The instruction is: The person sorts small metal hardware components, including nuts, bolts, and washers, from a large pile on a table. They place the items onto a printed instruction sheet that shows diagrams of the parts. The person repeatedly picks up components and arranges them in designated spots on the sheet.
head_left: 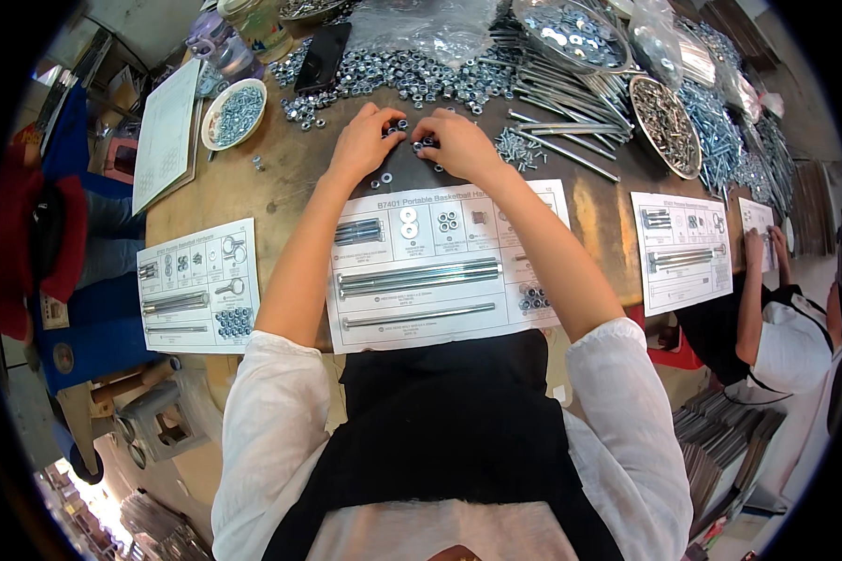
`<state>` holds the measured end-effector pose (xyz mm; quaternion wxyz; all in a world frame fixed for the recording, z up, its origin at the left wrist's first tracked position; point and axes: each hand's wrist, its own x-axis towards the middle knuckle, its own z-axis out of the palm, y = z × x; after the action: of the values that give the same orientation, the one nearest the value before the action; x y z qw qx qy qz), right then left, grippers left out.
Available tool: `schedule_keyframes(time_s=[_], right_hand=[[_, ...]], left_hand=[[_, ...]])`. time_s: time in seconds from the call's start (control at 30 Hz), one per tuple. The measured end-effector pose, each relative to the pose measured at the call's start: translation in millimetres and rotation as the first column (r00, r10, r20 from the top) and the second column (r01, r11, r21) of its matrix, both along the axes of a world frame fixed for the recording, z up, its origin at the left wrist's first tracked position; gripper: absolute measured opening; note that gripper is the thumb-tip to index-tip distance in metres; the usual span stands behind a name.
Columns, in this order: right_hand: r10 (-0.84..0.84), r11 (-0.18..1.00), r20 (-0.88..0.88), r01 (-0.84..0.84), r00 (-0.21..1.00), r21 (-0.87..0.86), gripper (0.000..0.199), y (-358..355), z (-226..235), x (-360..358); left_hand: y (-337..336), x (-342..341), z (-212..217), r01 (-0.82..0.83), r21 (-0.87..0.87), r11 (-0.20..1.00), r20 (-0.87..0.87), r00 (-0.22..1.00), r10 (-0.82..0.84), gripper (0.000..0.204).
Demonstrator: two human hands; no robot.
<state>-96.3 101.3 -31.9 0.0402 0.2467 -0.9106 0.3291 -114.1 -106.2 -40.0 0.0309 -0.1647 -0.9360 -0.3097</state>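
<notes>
Left hand and right hand curl at small silvery metal nuts — grip unclear; a loose pinch could spill some across the brown wooden counter.

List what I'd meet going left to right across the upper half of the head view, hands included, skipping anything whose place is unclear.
Upper-left papers → leftmost bowl → left hand → right hand → rightmost bowl → co-worker's hands.
</notes>
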Motion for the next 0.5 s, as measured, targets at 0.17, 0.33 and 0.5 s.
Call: schedule_keyframes(time_s=[0.17,0.33,0.5], right_hand=[[-0.045,0.994,0.138,0.058,0.989,-0.092,0.022,2,5,-2],[-0.075,0.933,0.268,0.162,0.961,-0.321,0.026,50,48,31],[-0.171,0.884,0.363,0.305,0.916,-0.355,0.022,138,59,102]], left_hand=[[11,9,9,-0.008,-0.028,1.000,-0.050,0.999,0.006,0.020],[5,30,5,-0.012,-0.088,0.996,-0.154,0.988,-0.001,0.019],[3,37,2,-0.004,-0.048,0.999,-0.160,0.987,-0.004,0.020]])
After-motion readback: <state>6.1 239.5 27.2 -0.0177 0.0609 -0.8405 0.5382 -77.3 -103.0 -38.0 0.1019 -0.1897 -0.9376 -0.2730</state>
